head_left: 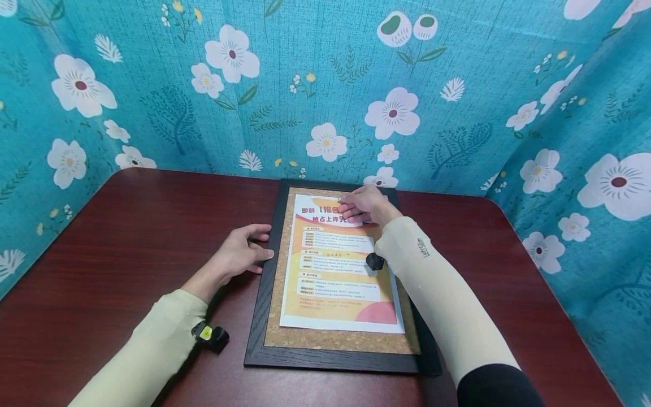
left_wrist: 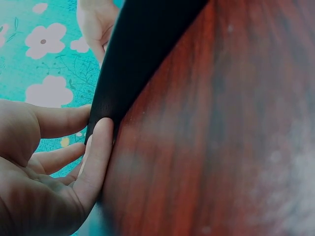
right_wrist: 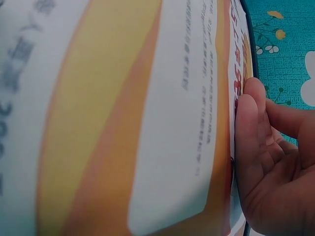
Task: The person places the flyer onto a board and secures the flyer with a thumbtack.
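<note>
A corkboard (head_left: 346, 341) in a black wooden frame lies on the table, with a printed poster (head_left: 335, 282) on it. Against the board's left frame edge rest the fingertips of my left hand (head_left: 246, 249), its fingers loosely bent; the left wrist view shows the thumb (left_wrist: 101, 152) touching the black side (left_wrist: 133, 54). My right hand (head_left: 368, 204) is over the poster's top, thumb and forefinger together on a small pin-like thing (head_left: 340, 199), mostly hidden by the fingers. In the right wrist view, the bent fingers of this hand (right_wrist: 275, 167) are close to the poster's printed face (right_wrist: 172, 123).
The dark red wooden table (head_left: 152, 237) extends to both sides of the board. A blue flowered curtain (head_left: 285, 102) hangs behind the table and along its sides, close to the board's far edge.
</note>
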Demonstrator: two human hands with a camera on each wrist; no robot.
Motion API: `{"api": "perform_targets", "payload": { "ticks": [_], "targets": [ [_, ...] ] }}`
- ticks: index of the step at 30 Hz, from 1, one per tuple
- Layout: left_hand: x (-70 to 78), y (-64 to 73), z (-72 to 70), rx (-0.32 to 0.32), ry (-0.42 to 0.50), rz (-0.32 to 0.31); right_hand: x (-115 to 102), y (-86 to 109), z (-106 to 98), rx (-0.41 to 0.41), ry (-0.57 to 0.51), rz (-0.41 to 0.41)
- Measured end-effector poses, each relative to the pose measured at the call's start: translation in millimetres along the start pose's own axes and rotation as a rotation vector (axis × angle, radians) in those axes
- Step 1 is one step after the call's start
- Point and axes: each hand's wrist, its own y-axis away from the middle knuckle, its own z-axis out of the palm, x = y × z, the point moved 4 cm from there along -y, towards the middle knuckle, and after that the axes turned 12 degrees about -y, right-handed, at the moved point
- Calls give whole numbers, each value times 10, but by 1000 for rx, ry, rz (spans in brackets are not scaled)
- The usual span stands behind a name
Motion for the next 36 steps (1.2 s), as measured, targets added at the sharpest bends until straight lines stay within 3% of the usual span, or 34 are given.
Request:
{"api": "perform_targets", "payload": {
  "ticks": [36],
  "targets": [
    [-3,4,10,-3,1,-1,5,-23,-14,7,39,11]
  ]
}}
